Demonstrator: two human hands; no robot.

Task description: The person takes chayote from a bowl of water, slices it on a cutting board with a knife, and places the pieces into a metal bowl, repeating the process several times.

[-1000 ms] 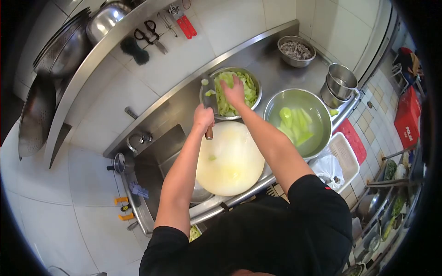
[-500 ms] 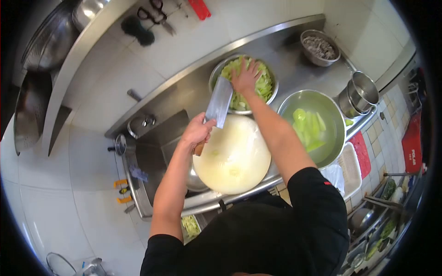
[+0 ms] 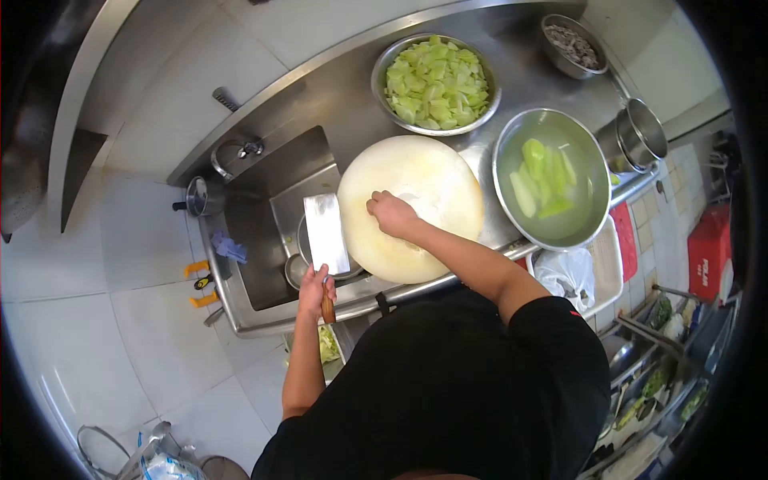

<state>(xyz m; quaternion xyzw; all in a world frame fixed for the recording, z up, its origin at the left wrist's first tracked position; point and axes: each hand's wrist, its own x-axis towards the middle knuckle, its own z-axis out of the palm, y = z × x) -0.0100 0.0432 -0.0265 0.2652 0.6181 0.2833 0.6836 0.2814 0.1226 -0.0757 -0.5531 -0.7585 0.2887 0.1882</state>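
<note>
My left hand [image 3: 317, 294] is closed around the wooden handle of a cleaver [image 3: 326, 232]. The broad metal blade points away from me, over the sink side at the left edge of a round, pale cutting board [image 3: 432, 172]. On the middle of the board rests my right hand [image 3: 394, 214], its fingers curled in; whether anything is under them is hidden. Just beyond the board stands a metal bowl [image 3: 379, 94] heaped with sliced pale-green vegetable [image 3: 438, 84]. To the right, a large basin [image 3: 512, 212] of water holds several peeled green pieces [image 3: 546, 178].
A sink [image 3: 256, 240] with a faucet [image 3: 232, 152] lies left of the board. At the far right are a small bowl of greyish pieces [image 3: 571, 46] and metal pots [image 3: 640, 132]. A plastic bag [image 3: 566, 276] in a white basket [image 3: 610, 260] sits below the basin.
My right hand has left the bowl of slices and come down onto the board. My left hand has drawn the cleaver back toward me, to the board's left edge.
</note>
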